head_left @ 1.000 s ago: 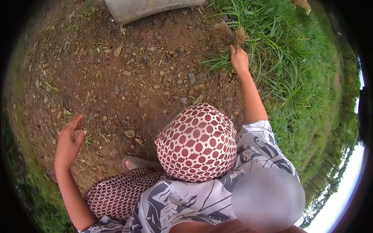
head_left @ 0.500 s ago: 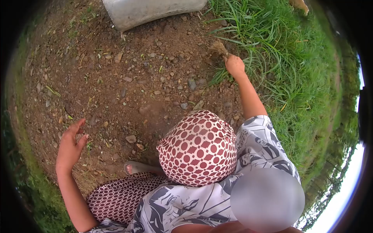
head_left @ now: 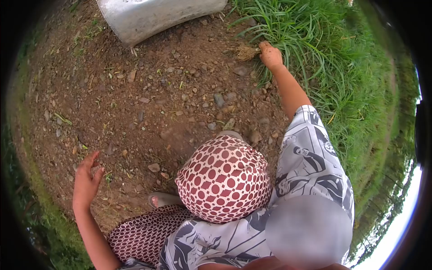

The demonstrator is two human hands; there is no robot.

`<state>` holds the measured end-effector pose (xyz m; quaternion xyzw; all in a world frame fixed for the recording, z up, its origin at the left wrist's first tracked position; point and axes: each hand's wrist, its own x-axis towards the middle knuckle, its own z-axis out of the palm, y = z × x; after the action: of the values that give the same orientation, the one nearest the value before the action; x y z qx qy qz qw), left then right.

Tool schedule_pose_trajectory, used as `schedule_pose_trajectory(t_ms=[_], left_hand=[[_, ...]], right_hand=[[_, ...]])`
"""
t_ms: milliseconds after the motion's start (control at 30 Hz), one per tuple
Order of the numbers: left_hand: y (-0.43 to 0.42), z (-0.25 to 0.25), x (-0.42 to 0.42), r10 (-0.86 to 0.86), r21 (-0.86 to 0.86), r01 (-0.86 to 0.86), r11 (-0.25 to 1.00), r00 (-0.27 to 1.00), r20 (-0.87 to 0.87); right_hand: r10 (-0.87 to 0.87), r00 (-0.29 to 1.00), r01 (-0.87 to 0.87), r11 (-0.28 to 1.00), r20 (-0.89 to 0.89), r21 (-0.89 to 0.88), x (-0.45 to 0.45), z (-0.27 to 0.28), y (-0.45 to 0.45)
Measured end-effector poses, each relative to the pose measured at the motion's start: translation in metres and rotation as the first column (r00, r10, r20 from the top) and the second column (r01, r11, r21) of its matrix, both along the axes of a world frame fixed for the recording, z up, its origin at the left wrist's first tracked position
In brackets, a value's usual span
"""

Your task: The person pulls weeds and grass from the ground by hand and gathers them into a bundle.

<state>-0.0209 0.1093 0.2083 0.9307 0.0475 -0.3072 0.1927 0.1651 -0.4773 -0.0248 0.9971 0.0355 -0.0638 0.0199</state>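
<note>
My right hand (head_left: 271, 56) is closed around a grass clump at the edge of the green growth. Dry, tan, fibrous roots (head_left: 246, 52) stick out of its left side, over bare soil. Most of the clump's blades merge with the grass behind, so I cannot tell where they end. On the other side, my left hand (head_left: 87, 182) hovers above the dirt near small stones, its fingers loosely apart and nothing in them. Between the hands is my bent knee in maroon-and-cream patterned cloth (head_left: 225, 180).
A curved grey metal object (head_left: 162, 20) lies on the soil at the top. Thick tall grass (head_left: 342, 72) covers the right side. Stony brown ground (head_left: 148, 90) spreads across the middle and left, with a sandalled foot (head_left: 166, 200) below.
My right hand has moved slightly up, away from my body, still gripping the clump; the roots now point left. My left hand has shifted slightly down and right in view.
</note>
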Motion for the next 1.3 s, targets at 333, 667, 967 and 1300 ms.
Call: schedule_pose_trajectory(t_ms=[333,667,967,1300], left_hand=[[-0.009,0.001,0.006,0.077,0.135,-0.061,0.989,0.990,-0.121],[-0.027,-0.022,0.034,-0.281,0.271,0.306,0.913,0.951,-0.127],[-0.128,-0.110,0.082,-0.363,0.163,0.360,0.919,0.932,-0.013],[-0.177,-0.128,0.054,-0.258,-0.066,0.254,0.965,0.964,-0.066]], right_hand=[[-0.118,0.986,0.084,0.963,-0.120,-0.256,0.062,-0.009,-0.060],[-0.464,0.865,0.342,0.823,-0.190,-0.453,0.081,0.010,-0.085],[-0.430,0.844,0.313,0.880,-0.321,-0.357,0.078,-0.005,-0.100],[-0.460,0.832,0.340,0.864,-0.309,-0.372,0.080,-0.025,-0.081]])
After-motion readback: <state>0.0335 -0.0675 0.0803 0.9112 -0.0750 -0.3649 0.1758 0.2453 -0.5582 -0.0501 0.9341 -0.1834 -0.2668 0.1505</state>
